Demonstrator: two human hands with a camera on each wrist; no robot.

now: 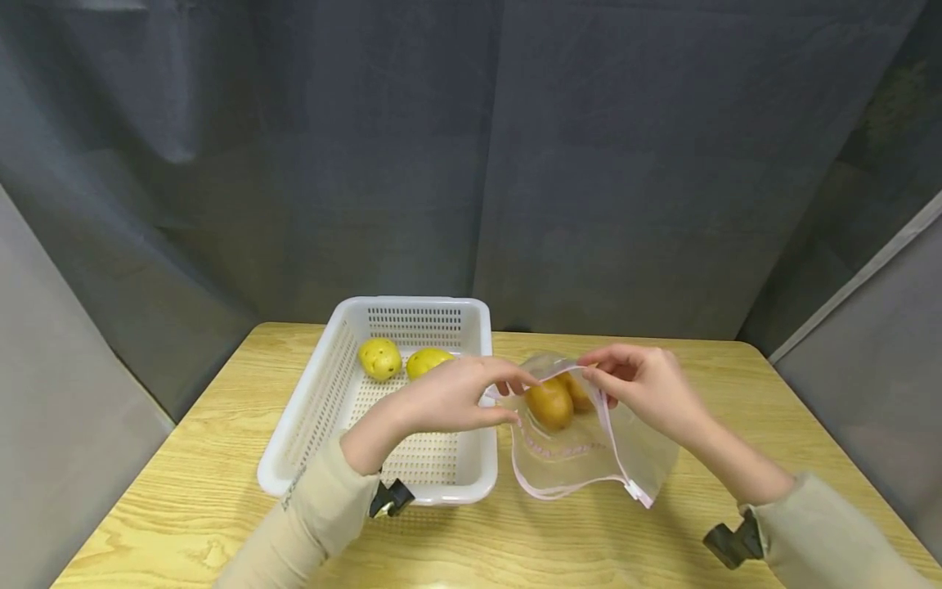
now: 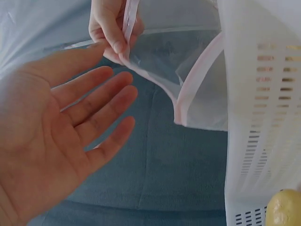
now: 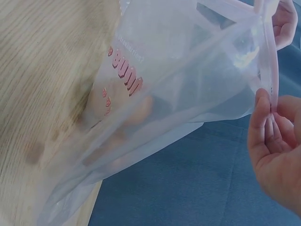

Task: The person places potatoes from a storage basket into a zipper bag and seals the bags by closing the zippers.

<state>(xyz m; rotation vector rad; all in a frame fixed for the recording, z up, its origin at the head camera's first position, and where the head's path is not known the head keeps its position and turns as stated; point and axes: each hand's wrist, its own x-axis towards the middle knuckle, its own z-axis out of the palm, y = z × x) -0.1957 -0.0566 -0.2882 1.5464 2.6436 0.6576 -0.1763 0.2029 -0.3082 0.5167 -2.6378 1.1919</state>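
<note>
My right hand (image 1: 651, 391) pinches the pink zip edge of a clear zip bag (image 1: 567, 470), whose mouth gapes toward me. Inside the bag lie two brownish potatoes (image 1: 549, 406), seen only as blurred shapes through the film in the right wrist view. My left hand (image 1: 452, 397) hovers at the bag's left side, over the right wall of a white plastic basket (image 1: 485, 343). In the left wrist view its fingers (image 2: 101, 113) are spread and relaxed, with nothing held. Two yellow potatoes (image 1: 379, 359) sit at the back of the basket, one partly hidden by my left hand.
The basket and bag stand side by side on a light wooden table (image 1: 184, 491). A dark grey cloth (image 1: 589, 164) hangs behind the table's back edge, and paler cloth panels (image 1: 66, 343) flank it. Black straps with small devices (image 1: 392, 497) sit at my wrists.
</note>
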